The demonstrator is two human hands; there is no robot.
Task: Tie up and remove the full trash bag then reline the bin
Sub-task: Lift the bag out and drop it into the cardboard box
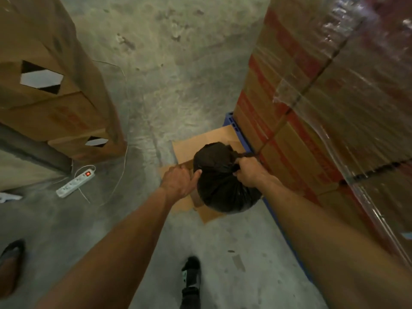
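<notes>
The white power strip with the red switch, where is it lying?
In the head view the power strip lies on the concrete floor at lower left, beside the base of the stacked cardboard boxes, well left of the black trash bag.

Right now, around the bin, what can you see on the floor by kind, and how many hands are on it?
Black trash bag: 1
Cardboard box bin: 1
White power strip: 1
Hands: 2, left hand on the box edge, right hand gripping the bag's neck
Total: 5
</notes>
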